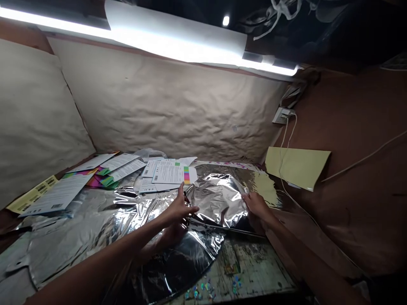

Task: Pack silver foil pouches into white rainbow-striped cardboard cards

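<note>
While the right hand [255, 205] pinches the right edge of the foil [216, 195], the left hand [177, 209] stands with thumb and forefinger spread wide at the opposite edge. The foil is between the hands, over the bench [259, 260], just beside the cards [168, 174]. Apply light, even outward tension; sharp pulling could crease or tear it.

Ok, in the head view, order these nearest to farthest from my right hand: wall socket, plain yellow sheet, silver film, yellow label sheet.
From your right hand:
1. Silver film: at its fingertips
2. Plain yellow sheet: by the right wall
3. Wall socket: higher, back right
4. Yellow label sheet: far left
</note>
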### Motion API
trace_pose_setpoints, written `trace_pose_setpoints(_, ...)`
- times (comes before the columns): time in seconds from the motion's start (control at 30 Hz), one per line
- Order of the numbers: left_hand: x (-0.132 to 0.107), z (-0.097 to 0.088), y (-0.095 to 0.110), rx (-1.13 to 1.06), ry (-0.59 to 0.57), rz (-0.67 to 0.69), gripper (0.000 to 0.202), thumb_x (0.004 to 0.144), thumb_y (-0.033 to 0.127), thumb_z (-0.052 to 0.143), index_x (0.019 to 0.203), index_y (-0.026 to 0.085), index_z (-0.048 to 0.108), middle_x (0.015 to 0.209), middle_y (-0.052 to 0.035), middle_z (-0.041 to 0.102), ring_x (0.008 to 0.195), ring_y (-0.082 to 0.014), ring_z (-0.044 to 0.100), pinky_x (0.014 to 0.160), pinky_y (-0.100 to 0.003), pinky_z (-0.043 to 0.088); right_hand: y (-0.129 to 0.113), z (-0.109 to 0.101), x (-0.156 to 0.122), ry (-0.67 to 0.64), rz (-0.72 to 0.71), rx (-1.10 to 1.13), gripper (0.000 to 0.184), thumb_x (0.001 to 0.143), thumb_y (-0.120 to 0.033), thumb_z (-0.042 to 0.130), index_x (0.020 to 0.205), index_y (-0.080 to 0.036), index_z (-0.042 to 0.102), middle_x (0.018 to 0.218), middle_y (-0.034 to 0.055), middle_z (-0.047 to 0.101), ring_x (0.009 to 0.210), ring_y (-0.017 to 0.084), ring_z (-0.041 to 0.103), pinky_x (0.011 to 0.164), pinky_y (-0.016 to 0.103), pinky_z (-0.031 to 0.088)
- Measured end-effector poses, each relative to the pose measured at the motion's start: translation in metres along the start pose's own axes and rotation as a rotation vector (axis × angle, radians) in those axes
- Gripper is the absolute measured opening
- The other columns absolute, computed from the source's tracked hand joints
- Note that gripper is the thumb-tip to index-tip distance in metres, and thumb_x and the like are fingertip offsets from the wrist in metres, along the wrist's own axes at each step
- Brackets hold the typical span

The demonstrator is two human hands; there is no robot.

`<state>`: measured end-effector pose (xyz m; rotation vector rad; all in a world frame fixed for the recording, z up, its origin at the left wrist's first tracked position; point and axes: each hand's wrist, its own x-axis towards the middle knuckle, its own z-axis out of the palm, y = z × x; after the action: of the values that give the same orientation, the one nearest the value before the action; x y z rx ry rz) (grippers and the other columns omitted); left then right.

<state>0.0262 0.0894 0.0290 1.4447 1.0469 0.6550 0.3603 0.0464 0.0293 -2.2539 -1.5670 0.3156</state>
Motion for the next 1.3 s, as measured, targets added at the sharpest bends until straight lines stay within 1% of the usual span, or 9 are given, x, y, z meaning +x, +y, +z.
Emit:
trace_pose_setpoints(0.3,-0.054,-0.041,-0.004,-0.044,-0.217,-0.200,0.130,0.064,0.031,0.085,0.155,0.026,-0.007,0.107,-0.0099,0.063,0.086,-0.0242,0.067,0.071,-0.033,0.053,-0.012,0.017,-0.056,-0.063,-0.099,-0.053,0.036,0.098,-0.037,0.039,0.079,-0.018,0.063,0.079,0.0086,0.072,0.076,0.021,0.067,0.066,0.027,0.039)
trace_pose_setpoints(0.47,-0.070,-0.029,-0.012,0.784,0.153,0.283,0.092,0.085,0.045,0.065,0.157,0.028,0.011,0.149,-0.0176,0.040,0.134,-0.0383,0.042,0.105,-0.054,0.038,-0.014,0.032,-0.080,-0.115,-0.065,-0.107,0.035,0.099,-0.035,0.038,0.086,-0.017,0.065,0.083,0.0132,0.073,0.081,0.026,0.069,0.067,0.031,0.042)
trace_pose_setpoints(0.6,-0.061,0.001,-0.027,1.063,-0.100,0.490,0.075,0.093,0.059,0.048,0.156,0.026,0.020,0.161,-0.0120,0.024,0.148,-0.0347,0.017,0.118,-0.056,0.016,-0.026,0.017,-0.085,-0.044,-0.053,-0.154,0.036,0.098,-0.039,0.041,0.115,-0.015,0.062,0.094,0.0156,0.073,0.086,0.031,0.069,0.072,0.037,0.046)
trace_pose_setpoints(0.73,-0.056,0.011,-0.043,1.101,-0.232,0.382,0.082,0.092,0.069,0.037,0.157,0.022,0.018,0.162,-0.0163,0.014,0.149,-0.0379,0.008,0.116,-0.061,0.011,-0.048,0.021,-0.091,0.242,-0.405,-0.141,0.055,0.097,-0.043,0.043,0.145,-0.018,0.041,0.146,0.0170,0.048,0.133,0.034,0.046,0.106,0.049,0.037)
trace_pose_setpoints(0.83,-0.057,0.011,-0.047,1.131,-0.207,0.371,0.081,0.092,0.069,0.038,0.156,0.023,0.020,0.162,-0.0158,0.011,0.149,-0.0383,0.007,0.116,-0.061,0.009,-0.058,0.043,-0.089,-0.077,-0.655,-0.081,0.059,0.096,-0.049,0.045,0.149,-0.023,0.039,0.157,0.0089,0.035,0.145,0.030,0.029,0.116,0.051,0.026)
trace_pose_setpoints(0.93,-0.057,0.010,-0.046,1.144,-0.190,0.383,0.080,0.093,0.069,0.036,0.156,0.025,0.019,0.162,-0.0148,0.009,0.149,-0.0382,0.007,0.117,-0.060,0.008,-0.056,0.050,-0.071,-0.265,-0.513,0.092,0.059,0.092,-0.050,0.052,0.146,-0.027,0.044,0.154,0.0058,0.040,0.143,0.028,0.035,0.117,0.046,0.027)
trace_pose_setpoints(1.1,-0.055,0.010,-0.046,1.135,-0.198,0.385,0.081,0.091,0.069,0.041,0.156,0.024,0.021,0.162,-0.0159,0.012,0.148,-0.0397,0.009,0.116,-0.061,0.011,-0.047,0.020,-0.007,-0.081,-0.106,0.214,0.063,0.090,-0.048,0.054,0.139,-0.010,0.046,0.141,0.0213,0.050,0.129,0.032,0.049,0.102,0.043,0.044)
trace_pose_setpoints(1.2,-0.056,0.010,-0.048,1.116,-0.191,0.391,0.080,0.092,0.066,0.042,0.156,0.022,0.021,0.162,-0.0168,0.012,0.149,-0.0395,0.008,0.116,-0.063,0.011,-0.050,0.007,0.026,-0.191,0.000,0.249,0.057,0.075,-0.053,0.071,0.111,-0.008,0.063,0.098,0.0165,0.071,0.087,0.028,0.068,0.070,0.034,0.053)
trace_pose_setpoints(1.3,-0.056,0.009,-0.052,1.066,-0.219,0.413,0.077,0.095,0.064,0.038,0.156,0.023,0.019,0.162,-0.0157,0.013,0.149,-0.0362,0.006,0.117,-0.060,0.008,-0.062,0.005,0.039,-0.336,0.011,0.313,0.041,0.061,-0.046,0.082,0.077,-0.012,0.065,0.059,0.0038,0.064,0.051,0.018,0.059,0.048,0.026,0.044)
